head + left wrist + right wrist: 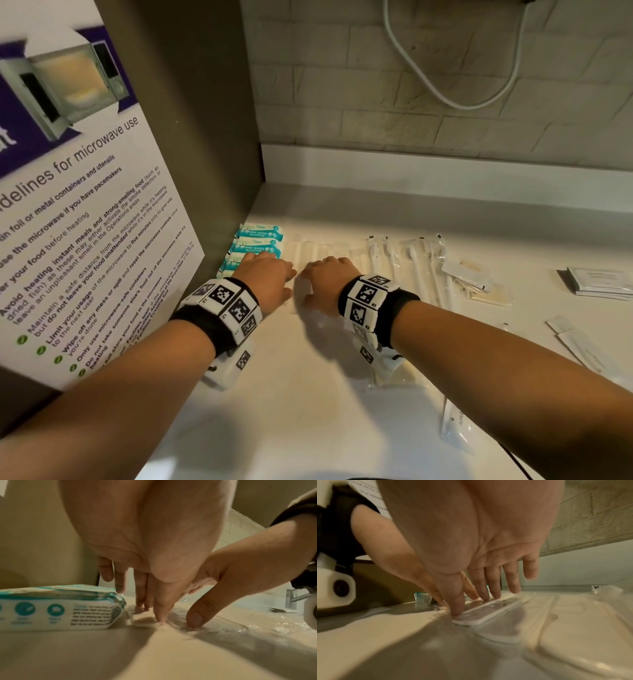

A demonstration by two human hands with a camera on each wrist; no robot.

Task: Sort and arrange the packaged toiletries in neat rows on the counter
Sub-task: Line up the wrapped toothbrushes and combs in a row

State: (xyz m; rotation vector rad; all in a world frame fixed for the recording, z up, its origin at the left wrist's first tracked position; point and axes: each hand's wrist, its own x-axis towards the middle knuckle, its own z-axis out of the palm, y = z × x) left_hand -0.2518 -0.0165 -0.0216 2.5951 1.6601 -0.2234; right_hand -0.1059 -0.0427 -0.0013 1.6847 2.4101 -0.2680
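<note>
Several teal-and-white wipes packs (258, 240) lie in a column against the left panel. To their right, clear-wrapped white toothbrushes (346, 255) form a row on the white counter (308, 394). My left hand (274, 274) reaches down beside the nearest wipes pack (60, 609), its straight fingers (161, 614) touching the counter at the edge of a clear wrapper. Right next to it, my right hand (323, 274) presses its straight fingers (457, 605) on a flat white wrapped piece (488, 611). Neither hand holds anything.
A microwave-guidelines poster panel (85, 222) walls the left side. Loose sachets (469, 274), a stack of flat white packets (599, 281), long paper strips (575, 342) and a toothpaste tube (455, 425) lie at the right. A white cable (445, 92) hangs on the brick wall.
</note>
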